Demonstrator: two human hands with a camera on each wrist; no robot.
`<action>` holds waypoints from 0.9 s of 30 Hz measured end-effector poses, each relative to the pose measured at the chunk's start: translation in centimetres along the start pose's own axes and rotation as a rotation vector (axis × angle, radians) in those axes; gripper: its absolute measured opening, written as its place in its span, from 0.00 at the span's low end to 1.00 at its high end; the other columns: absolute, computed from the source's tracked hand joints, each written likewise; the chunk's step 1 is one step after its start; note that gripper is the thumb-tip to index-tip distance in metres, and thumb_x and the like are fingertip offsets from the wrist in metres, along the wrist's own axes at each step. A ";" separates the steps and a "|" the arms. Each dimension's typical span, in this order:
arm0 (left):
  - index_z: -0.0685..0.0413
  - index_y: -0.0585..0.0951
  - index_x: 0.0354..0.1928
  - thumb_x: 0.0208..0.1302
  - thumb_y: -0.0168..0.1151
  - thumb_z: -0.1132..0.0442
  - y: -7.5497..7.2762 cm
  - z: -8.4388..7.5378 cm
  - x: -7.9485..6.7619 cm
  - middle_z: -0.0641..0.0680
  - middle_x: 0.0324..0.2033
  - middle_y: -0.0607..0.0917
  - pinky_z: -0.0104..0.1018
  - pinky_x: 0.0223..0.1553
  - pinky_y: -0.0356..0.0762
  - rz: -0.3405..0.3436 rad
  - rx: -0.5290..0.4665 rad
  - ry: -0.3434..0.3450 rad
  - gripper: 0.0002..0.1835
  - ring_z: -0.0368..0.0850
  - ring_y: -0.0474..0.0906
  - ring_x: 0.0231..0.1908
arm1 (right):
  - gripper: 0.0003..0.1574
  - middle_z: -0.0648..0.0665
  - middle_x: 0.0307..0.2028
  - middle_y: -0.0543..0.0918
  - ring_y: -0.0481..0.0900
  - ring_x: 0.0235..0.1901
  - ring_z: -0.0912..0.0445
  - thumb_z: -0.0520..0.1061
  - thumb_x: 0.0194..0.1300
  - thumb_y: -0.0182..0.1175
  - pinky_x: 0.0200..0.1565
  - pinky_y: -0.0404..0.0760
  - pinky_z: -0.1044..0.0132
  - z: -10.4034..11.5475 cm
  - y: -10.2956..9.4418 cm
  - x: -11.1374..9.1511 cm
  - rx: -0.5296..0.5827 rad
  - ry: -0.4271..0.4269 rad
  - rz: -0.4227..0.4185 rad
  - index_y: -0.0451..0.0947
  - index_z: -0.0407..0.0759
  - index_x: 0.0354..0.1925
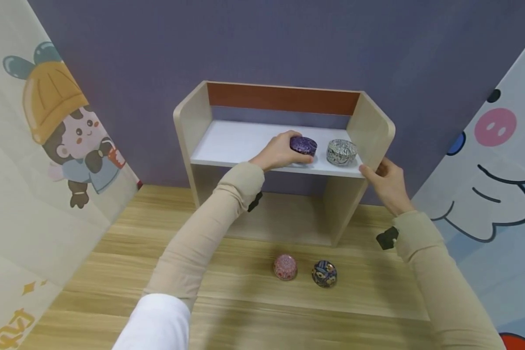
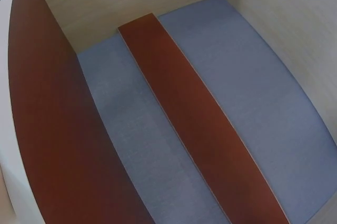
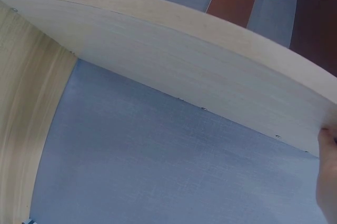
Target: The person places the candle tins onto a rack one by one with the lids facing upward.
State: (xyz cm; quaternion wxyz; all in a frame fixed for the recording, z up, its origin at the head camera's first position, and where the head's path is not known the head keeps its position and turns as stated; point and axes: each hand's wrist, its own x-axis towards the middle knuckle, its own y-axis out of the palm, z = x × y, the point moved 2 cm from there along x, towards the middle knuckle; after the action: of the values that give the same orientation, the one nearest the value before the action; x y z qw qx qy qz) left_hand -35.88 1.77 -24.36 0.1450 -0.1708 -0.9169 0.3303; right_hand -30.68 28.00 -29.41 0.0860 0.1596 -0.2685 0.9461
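Observation:
On the white upper board of a small wooden shelf unit [image 1: 245, 141], my left hand [image 1: 280, 150] holds a round purple patterned tin [image 1: 304, 145], thumb in front and fingers behind. Just right of it stands a silver-grey patterned tin [image 1: 341, 152]. My right hand [image 1: 387, 182] grips the unit's right side panel [image 1: 369, 129], thumb at the front edge and fingers on the outer face. The right wrist view shows part of that hand [image 3: 327, 174] against the panel. In the left wrist view the tin is out of sight; the lower compartment shows there.
A pink patterned tin [image 1: 285, 267] and a dark blue patterned tin [image 1: 324, 273] lie on the wood-grain table [image 1: 245, 311] in front of the unit. Behind it rises a blue-grey wall [image 1: 262, 43]. Cartoon-printed sheets flank both sides.

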 end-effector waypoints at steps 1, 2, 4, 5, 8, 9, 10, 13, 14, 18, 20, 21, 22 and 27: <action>0.53 0.62 0.64 0.46 0.70 0.48 0.0 0.0 0.0 0.54 0.53 0.74 0.31 0.47 0.76 -0.001 0.001 0.000 0.44 0.44 0.74 0.48 | 0.35 0.33 0.52 0.75 0.72 0.39 0.71 0.55 0.63 0.55 0.39 0.73 0.84 0.0 0.0 0.0 0.004 0.003 0.001 0.64 0.34 0.60; 0.53 0.62 0.64 0.46 0.70 0.48 0.0 0.0 0.0 0.54 0.53 0.74 0.31 0.47 0.76 -0.003 0.003 0.000 0.44 0.44 0.74 0.48 | 0.36 0.33 0.52 0.74 0.72 0.39 0.71 0.55 0.63 0.55 0.39 0.73 0.84 0.0 0.0 0.0 0.008 0.006 0.004 0.64 0.35 0.61; 0.53 0.62 0.64 0.45 0.71 0.48 -0.1 0.1 0.1 0.54 0.53 0.74 0.31 0.47 0.76 -0.003 0.005 -0.002 0.44 0.44 0.74 0.48 | 0.36 0.33 0.53 0.74 0.72 0.40 0.70 0.55 0.63 0.55 0.40 0.72 0.84 0.0 0.0 0.0 0.015 0.015 0.009 0.63 0.35 0.61; 0.53 0.62 0.64 0.45 0.71 0.48 -0.1 0.1 0.1 0.54 0.53 0.74 0.31 0.47 0.76 -0.005 0.005 -0.001 0.45 0.44 0.74 0.48 | 0.36 0.32 0.54 0.74 0.72 0.40 0.70 0.56 0.63 0.55 0.40 0.72 0.84 0.1 0.0 0.0 0.016 0.020 0.011 0.63 0.36 0.62; 0.53 0.62 0.64 0.45 0.71 0.47 -0.1 0.1 0.1 0.54 0.53 0.74 0.31 0.47 0.76 -0.006 0.008 0.000 0.45 0.44 0.74 0.48 | 0.37 0.32 0.54 0.73 0.72 0.40 0.70 0.56 0.63 0.55 0.40 0.72 0.84 0.1 0.0 0.0 0.013 0.023 0.012 0.63 0.36 0.62; 0.53 0.62 0.64 0.45 0.71 0.47 -0.1 0.1 0.1 0.54 0.53 0.74 0.31 0.47 0.76 -0.005 0.008 0.001 0.45 0.44 0.74 0.48 | 0.37 0.31 0.54 0.74 0.72 0.40 0.70 0.56 0.63 0.55 0.40 0.72 0.84 0.1 0.0 -0.1 0.011 0.022 0.010 0.63 0.36 0.62; 0.53 0.62 0.64 0.45 0.71 0.47 -0.1 0.1 0.1 0.54 0.53 0.74 0.31 0.47 0.76 -0.003 0.008 0.002 0.44 0.44 0.74 0.48 | 0.37 0.31 0.54 0.74 0.72 0.40 0.70 0.56 0.63 0.55 0.40 0.72 0.84 0.1 -0.1 -0.1 0.009 0.021 0.009 0.63 0.36 0.62; 0.53 0.63 0.64 0.45 0.70 0.47 0.0 0.1 0.1 0.54 0.53 0.74 0.31 0.47 0.76 -0.001 0.009 0.003 0.44 0.44 0.74 0.48 | 0.36 0.32 0.54 0.74 0.72 0.40 0.70 0.55 0.63 0.55 0.40 0.72 0.84 0.1 -0.1 -0.1 0.005 0.017 0.006 0.64 0.36 0.62; 0.53 0.63 0.64 0.45 0.70 0.47 0.0 0.1 0.1 0.54 0.53 0.74 0.31 0.47 0.76 0.000 0.009 0.003 0.44 0.44 0.74 0.48 | 0.36 0.32 0.54 0.74 0.72 0.39 0.70 0.55 0.63 0.55 0.39 0.72 0.84 0.1 0.0 -0.1 0.004 0.016 0.005 0.64 0.36 0.61; 0.53 0.62 0.64 0.45 0.70 0.47 0.0 0.2 0.2 0.54 0.53 0.74 0.31 0.47 0.76 0.001 0.010 0.000 0.44 0.44 0.74 0.48 | 0.35 0.32 0.53 0.75 0.72 0.39 0.70 0.55 0.63 0.55 0.38 0.72 0.83 0.0 0.0 0.0 -0.004 0.014 0.000 0.64 0.36 0.61; 0.52 0.62 0.64 0.45 0.70 0.47 0.0 0.2 0.2 0.54 0.53 0.74 0.31 0.47 0.76 0.001 0.010 -0.002 0.45 0.44 0.74 0.48 | 0.35 0.32 0.52 0.75 0.72 0.39 0.70 0.55 0.63 0.55 0.38 0.72 0.83 0.0 0.0 0.0 -0.004 0.015 -0.003 0.65 0.36 0.61; 0.52 0.62 0.64 0.45 0.70 0.47 0.0 0.2 0.2 0.54 0.53 0.74 0.32 0.47 0.76 0.001 0.010 -0.003 0.44 0.44 0.74 0.48 | 0.35 0.32 0.52 0.75 0.72 0.39 0.70 0.55 0.63 0.55 0.38 0.72 0.83 0.1 0.0 0.0 -0.004 0.015 -0.004 0.65 0.36 0.61; 0.52 0.62 0.64 0.45 0.70 0.47 0.0 0.2 0.2 0.54 0.53 0.74 0.32 0.47 0.76 0.001 0.010 -0.003 0.44 0.44 0.74 0.48 | 0.35 0.32 0.52 0.75 0.72 0.39 0.70 0.55 0.63 0.55 0.38 0.72 0.83 0.1 0.0 0.0 -0.005 0.016 -0.003 0.65 0.36 0.61; 0.53 0.62 0.64 0.45 0.70 0.47 0.0 0.1 0.1 0.54 0.54 0.74 0.32 0.48 0.76 -0.001 0.007 -0.002 0.45 0.44 0.74 0.49 | 0.35 0.32 0.52 0.75 0.72 0.38 0.70 0.55 0.63 0.55 0.38 0.72 0.83 0.1 0.0 -0.1 -0.012 0.017 -0.006 0.65 0.35 0.60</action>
State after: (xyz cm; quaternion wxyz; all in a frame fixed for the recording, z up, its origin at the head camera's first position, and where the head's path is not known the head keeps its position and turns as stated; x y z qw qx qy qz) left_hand -36.07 1.74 -24.42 0.1446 -0.1695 -0.9161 0.3335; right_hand -30.59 27.99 -29.38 0.0919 0.1516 -0.2730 0.9456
